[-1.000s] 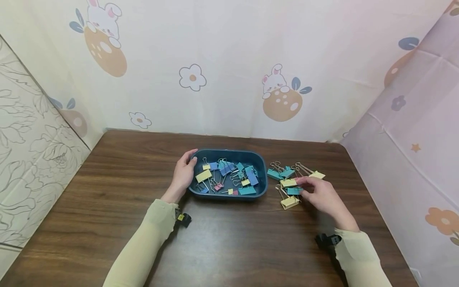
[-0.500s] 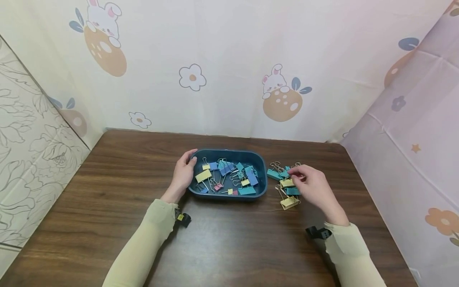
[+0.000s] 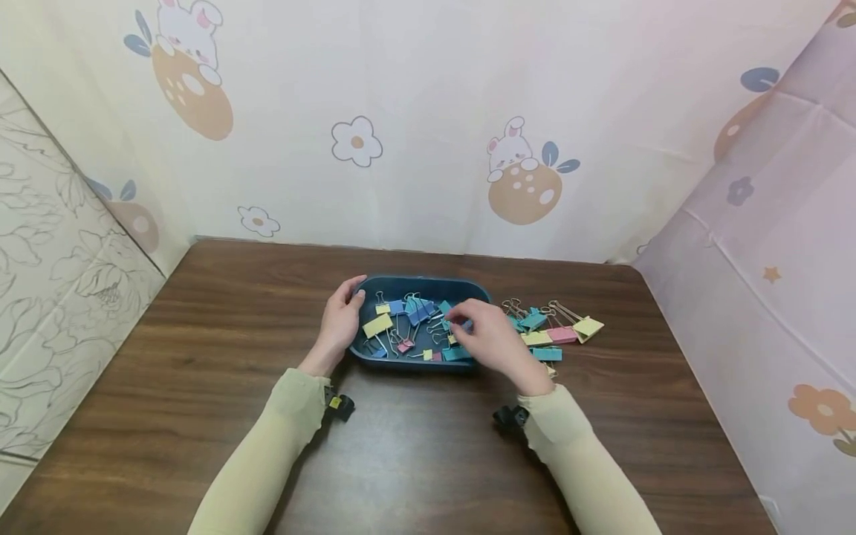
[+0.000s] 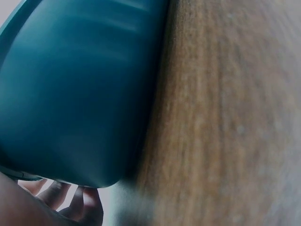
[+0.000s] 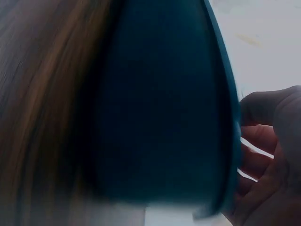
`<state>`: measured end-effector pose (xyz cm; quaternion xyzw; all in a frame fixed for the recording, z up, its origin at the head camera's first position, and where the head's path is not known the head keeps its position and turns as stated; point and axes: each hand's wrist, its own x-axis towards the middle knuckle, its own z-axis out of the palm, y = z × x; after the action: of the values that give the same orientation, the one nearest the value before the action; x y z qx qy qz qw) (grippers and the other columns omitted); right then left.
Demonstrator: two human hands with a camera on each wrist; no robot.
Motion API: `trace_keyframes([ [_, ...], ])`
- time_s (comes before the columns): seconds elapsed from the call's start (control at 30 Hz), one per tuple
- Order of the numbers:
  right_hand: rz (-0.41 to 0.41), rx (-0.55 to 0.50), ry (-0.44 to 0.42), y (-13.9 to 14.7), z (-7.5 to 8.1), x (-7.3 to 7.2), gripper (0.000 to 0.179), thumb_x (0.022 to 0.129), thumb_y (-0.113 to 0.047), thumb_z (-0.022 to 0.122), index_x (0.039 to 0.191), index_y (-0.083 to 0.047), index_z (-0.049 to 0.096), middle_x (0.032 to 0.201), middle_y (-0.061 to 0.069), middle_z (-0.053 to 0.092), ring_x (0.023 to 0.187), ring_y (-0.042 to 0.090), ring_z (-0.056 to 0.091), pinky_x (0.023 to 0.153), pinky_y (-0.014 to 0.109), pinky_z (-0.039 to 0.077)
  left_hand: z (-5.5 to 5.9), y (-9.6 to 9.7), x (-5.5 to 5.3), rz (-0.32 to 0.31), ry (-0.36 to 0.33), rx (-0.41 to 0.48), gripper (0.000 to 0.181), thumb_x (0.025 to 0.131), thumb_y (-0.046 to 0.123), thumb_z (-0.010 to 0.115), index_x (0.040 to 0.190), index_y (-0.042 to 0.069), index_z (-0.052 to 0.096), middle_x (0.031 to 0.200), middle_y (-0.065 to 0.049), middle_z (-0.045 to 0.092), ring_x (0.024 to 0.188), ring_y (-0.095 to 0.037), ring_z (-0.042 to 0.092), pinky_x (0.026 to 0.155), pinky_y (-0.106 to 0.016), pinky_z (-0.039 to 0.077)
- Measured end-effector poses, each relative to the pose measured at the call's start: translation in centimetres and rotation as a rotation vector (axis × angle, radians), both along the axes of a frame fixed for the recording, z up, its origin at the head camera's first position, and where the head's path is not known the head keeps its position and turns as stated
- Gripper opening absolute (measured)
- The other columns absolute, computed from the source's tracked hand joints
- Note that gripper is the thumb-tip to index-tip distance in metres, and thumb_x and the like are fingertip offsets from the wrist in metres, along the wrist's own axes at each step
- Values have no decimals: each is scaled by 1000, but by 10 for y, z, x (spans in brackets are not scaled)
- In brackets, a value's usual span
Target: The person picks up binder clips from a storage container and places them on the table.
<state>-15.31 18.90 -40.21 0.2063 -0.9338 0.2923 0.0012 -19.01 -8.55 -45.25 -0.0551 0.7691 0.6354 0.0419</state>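
Observation:
A dark teal plastic tray (image 3: 428, 284) holds several binder clips in yellow, blue, teal and pink. My left hand (image 3: 339, 323) grips its left end, thumb at the rim and fingers around the outside. In the left wrist view the tray's outer wall (image 4: 84, 94) fills the left half. Over the right part of the tray is my right hand (image 3: 491, 338), thumb and forefinger close together above the clips. I cannot tell whether a small clip is between those fingertips. A yellow binder clip (image 3: 377, 325) lies at the tray's left side.
To the right of the tray lies a loose pile of binder clips, among them a pink clip (image 3: 562, 335), a yellow clip (image 3: 588, 328) and a teal clip (image 3: 547, 354). The brown wooden table (image 3: 414, 461) backs onto a patterned curtain (image 3: 428, 200).
My right hand has moved left from the clip pile to above the tray, uncovering the pink and yellow clips. My left hand keeps its grip on the tray.

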Motion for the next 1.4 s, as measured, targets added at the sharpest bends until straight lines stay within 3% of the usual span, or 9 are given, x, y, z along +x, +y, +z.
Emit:
trace_keyframes([
  [0.4,198,114,-160,-82,-10,-16,43,95,-21,67,135,-5,61,130,10,63,116,24,59,102,43,46,-3,-5,1,7,2,-1,39,108,24,43,147,20,47,154,-4,40,141,-25,35,116,-49,26],
  [0.63,150,180,-195,-106,-19,-20,49,96,-24,65,139,-4,56,131,10,60,112,21,58,100,39,47,-4,-5,1,3,9,9,40,108,24,43,146,18,48,153,-5,42,138,-24,37,115,-48,27],
  [0.87,127,173,-198,-117,-19,-22,48,95,-23,66,139,-7,57,136,11,58,121,24,55,103,42,45,-2,-4,0,7,38,0,39,108,21,43,146,16,49,152,-6,43,138,-24,38,115,-48,28],
  [1.0,123,140,-180,-117,-19,-23,39,94,-19,68,132,-10,64,117,5,64,100,21,60,87,35,52,-1,-3,0,0,28,7,39,108,22,43,146,17,48,153,-6,41,139,-26,37,114,-50,29],
  [1.1,107,89,-164,-115,-19,-24,30,94,-16,69,123,-12,70,102,1,62,84,17,56,72,29,50,-1,-3,0,-2,27,13,39,108,21,43,147,17,48,154,-6,41,139,-27,37,114,-50,30],
  [1.23,81,13,-159,-111,-20,-24,20,94,-16,70,113,-14,72,98,-2,64,79,12,55,68,26,49,-1,-2,0,-2,32,4,39,108,22,43,146,16,49,153,-7,42,138,-27,38,114,-50,29],
  [1.4,58,-116,-224,-102,-13,-21,13,94,-15,70,107,-14,70,85,1,64,58,17,62,55,27,53,0,0,-1,3,26,-10,39,107,23,44,146,17,49,152,-6,43,138,-26,38,115,-50,27],
])
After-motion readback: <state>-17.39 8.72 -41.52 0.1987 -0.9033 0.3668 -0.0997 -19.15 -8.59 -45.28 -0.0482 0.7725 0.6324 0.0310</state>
